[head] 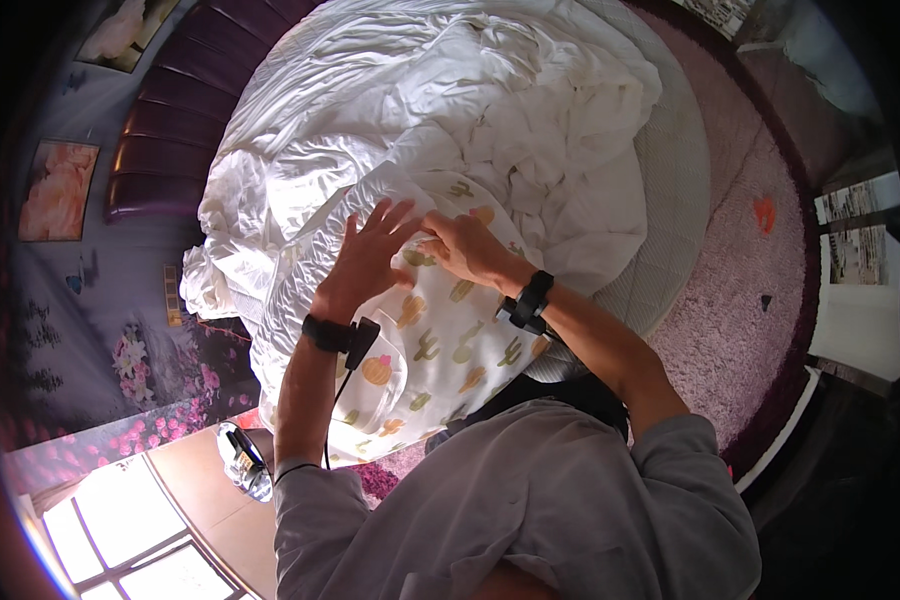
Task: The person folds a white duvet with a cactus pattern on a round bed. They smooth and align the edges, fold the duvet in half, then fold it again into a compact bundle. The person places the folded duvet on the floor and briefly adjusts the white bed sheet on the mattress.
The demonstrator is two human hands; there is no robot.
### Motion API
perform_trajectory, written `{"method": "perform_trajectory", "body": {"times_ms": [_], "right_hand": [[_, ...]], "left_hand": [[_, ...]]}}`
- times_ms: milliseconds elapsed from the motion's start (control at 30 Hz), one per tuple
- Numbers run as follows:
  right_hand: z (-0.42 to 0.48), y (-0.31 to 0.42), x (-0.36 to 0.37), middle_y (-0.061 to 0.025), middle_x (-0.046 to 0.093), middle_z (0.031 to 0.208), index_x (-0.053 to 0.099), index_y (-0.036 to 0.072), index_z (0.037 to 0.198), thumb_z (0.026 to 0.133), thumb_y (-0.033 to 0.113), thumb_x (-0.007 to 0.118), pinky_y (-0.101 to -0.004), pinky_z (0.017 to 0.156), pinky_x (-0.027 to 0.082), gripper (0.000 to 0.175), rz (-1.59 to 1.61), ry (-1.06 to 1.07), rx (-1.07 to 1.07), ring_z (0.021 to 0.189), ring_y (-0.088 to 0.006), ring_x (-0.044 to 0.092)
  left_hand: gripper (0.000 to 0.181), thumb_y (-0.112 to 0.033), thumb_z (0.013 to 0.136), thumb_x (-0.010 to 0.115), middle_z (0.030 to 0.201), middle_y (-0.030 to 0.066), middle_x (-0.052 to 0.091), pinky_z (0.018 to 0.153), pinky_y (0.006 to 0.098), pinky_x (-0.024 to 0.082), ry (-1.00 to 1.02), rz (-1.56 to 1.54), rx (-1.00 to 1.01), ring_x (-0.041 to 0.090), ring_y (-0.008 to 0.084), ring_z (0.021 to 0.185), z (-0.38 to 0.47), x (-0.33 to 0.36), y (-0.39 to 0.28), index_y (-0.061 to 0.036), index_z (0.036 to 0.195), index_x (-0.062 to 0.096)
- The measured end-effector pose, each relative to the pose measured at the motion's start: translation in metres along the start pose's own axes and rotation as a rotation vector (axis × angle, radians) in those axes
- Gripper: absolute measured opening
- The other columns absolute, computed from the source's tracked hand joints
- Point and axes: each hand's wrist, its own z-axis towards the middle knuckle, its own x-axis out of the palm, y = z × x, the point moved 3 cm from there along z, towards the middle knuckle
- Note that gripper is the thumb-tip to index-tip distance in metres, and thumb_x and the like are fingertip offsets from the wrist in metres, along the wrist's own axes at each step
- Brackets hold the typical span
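Note:
A white cloth with a green and orange cactus print [461,349], which looks like a duvet cover, drapes over the near side of the bed. My left hand [367,259] rests palm down over its gathered, quilted-looking part, fingers spread and holding nothing. Right beside it, my right hand [469,246] is bent at the fingers and pinches the printed cloth between thumb and index finger; the exact grip is partly hidden. Beyond both hands a crumpled white duvet [510,97] is heaped on the round mattress [675,180]. Each wrist wears a black strap with a small device.
A purple padded headboard [172,127] curves along the bed's left side. Pink round rug [750,300] surrounds the bed at right. At lower left, a shiny object [244,461] stands near a bright window [135,540]. A cable hangs from my left wrist.

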Motion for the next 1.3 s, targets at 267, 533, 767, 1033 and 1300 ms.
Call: {"method": "perform_trajectory", "body": {"times_ms": [267,533,767,1033,1300], "right_hand": [[-0.022,-0.030,-0.009,-0.0194,0.071,0.083,0.068,-0.001,0.100,0.096,0.020,0.075,-0.0479,0.071,0.054,0.023,0.277,-0.136,0.100,0.081,-0.0419,0.070],[-0.068,-0.016,0.018,-0.0217,0.070,0.112,0.063,-0.002,0.118,0.095,0.007,0.072,-0.0502,0.087,0.055,0.026,-0.005,-0.330,-0.010,0.102,-0.0434,0.067],[-0.074,-0.049,0.014,-0.0202,0.074,0.097,0.071,0.000,0.109,0.094,0.003,0.069,-0.0476,0.083,0.055,0.015,0.222,-0.445,0.145,0.093,-0.0418,0.070],[-0.071,-0.140,0.012,-0.0199,0.075,0.095,0.080,0.007,0.095,0.089,0.027,0.076,-0.0522,0.080,0.056,0.021,-0.344,-0.134,0.536,0.092,-0.0411,0.071],[-0.071,-0.137,0.005,-0.0132,0.074,0.084,0.079,0.010,0.084,0.086,0.025,0.076,-0.0506,0.076,0.056,0.015,-0.242,-0.157,0.514,0.086,-0.0372,0.071]], "left_hand": [[0.038,-0.022,0.091,0.077,0.148,0.0071,0.062,0.123,0.0649,0.025,-0.077,0.123,0.148,0.046,0.0267,0.149,0.021,0.021,0.000,-0.0159,0.129,0.073],[0.051,-0.018,0.088,0.079,0.138,0.0057,0.067,0.123,0.0633,0.026,-0.019,0.180,0.149,0.051,0.0274,0.142,0.040,0.018,-0.022,-0.0174,0.137,0.067],[0.062,-0.018,0.085,0.082,0.135,0.0048,0.069,0.125,0.0636,0.022,0.233,0.215,0.229,0.050,0.0278,0.144,0.063,0.032,-0.020,-0.0188,0.143,0.062],[0.048,-0.018,0.088,0.080,0.131,0.0052,0.071,0.125,0.0595,0.023,0.291,0.242,0.194,0.052,0.0292,0.141,0.064,0.040,-0.019,-0.0145,0.134,0.069],[0.050,-0.015,0.091,0.076,0.141,0.0064,0.066,0.126,0.0606,0.023,0.186,0.214,0.217,0.047,0.0311,0.147,0.058,0.055,-0.009,-0.0160,0.139,0.065]]}}
